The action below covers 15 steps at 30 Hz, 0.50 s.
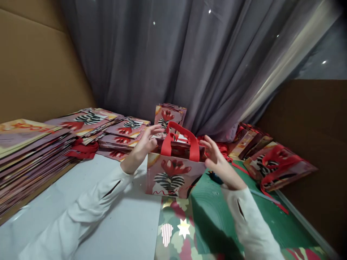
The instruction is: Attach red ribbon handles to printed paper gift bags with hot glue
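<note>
Head view: a small flower-printed gift bag [173,177] is seen standing upright at the middle of the table, on the seam between a white sheet [81,202] and a green mat [230,213].
Bag handles: two red ribbon loops [180,139] are arched above the open mouth.
Left hand [145,142]: it is laid against the far-left rim of the bag, fingers spread and bent over the edge; nothing is clasped tight.
Right hand [217,155]: it is held at the right rim, fingers loosely curled beside the ribbon; whether paper is pinched cannot be told.
Left side: flat stacks of folded bags [40,151] are piled along the table edge, some red ribbon showing between them.
Far side: more folded bags [169,115] are propped against a grey curtain [189,61].
Right side: finished bags [276,164] are lying tipped over, ribbons trailing.
Near edge: a patterned sheet with stars [176,227] is spread below the bag.
Risk: the bag could be tipped or its mouth creased, judged from the light two-sided hold on thin paper.
Risk: a ribbon loop could be pulled out if snagged by the fingers.
</note>
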Available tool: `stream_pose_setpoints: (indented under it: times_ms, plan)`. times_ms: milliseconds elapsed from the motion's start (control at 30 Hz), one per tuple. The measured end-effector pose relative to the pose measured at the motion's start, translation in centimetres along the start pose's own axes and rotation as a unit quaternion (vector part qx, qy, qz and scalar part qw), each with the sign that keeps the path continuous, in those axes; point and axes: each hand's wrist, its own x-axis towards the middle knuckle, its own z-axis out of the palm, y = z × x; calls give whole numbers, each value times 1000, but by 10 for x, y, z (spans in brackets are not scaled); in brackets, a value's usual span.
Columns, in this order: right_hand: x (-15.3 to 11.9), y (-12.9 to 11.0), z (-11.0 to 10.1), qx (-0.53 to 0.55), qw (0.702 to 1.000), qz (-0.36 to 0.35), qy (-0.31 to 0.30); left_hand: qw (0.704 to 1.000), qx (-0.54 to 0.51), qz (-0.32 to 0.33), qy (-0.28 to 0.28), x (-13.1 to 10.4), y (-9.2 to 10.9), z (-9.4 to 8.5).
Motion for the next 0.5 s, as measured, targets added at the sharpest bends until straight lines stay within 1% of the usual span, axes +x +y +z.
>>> stream_pose_setpoints:
  times_ms: [67,133,167,200,267,400,500]
  plan:
    - [-16,15,6,15,1000,10,-5,999,10,8,-49,-12,-10,-5]
    - [-24,25,15,24,999,27,14,996,33,-22,-80,-23,-17,-5]
    - [-26,28,19,29,999,30,29,995,34,-45,-82,-27,-19,-3]
    - [-27,30,23,38,998,28,45,995,27,-67,-75,-30,-20,0]
    - [-27,31,30,66,995,18,74,994,9,-102,-40,-33,-20,7]
    - [-29,28,40,98,987,20,124,991,5,-132,35,-33,-13,20]
    - [-33,20,47,105,983,27,146,985,-32,-162,50,-37,-5,26]
